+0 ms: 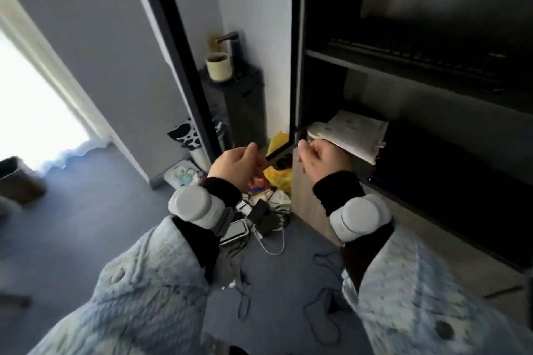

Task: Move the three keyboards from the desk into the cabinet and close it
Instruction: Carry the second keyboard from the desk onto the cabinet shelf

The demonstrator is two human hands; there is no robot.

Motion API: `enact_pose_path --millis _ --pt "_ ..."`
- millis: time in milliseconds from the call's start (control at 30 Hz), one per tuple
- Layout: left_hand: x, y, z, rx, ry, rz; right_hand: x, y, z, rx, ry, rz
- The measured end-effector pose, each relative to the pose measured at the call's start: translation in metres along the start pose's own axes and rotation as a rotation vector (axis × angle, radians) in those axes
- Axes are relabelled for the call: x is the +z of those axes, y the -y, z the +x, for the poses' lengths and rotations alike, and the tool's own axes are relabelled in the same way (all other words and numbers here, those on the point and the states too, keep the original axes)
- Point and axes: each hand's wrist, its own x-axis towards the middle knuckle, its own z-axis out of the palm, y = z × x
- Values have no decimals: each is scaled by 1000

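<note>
Both hands, L (236, 164) & R (320, 161), fingers loosely curled, holding nothing, before open cabinet (300, 66); keyboard (418, 57) on dark shelf barely discernible.

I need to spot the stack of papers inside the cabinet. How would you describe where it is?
Start at the open dark cabinet on the right. Below the shelf holding a dark keyboard, look at the lower compartment's left front corner. The papers are the only white thing there, just beyond the right hand.
</note>
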Motion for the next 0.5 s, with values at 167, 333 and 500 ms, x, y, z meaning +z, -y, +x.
enact_pose_path --millis 167,333,500 --pt "-89 67 -52 -118 -81 -25 89 63 -56 -106 222 -9" --pt "-211 144 -111 -224 -239 10 200 145 -110 -230 338 -25" --pt "-340 237 -176 -331 -409 -29 334 217 -195 -314 543 -18"
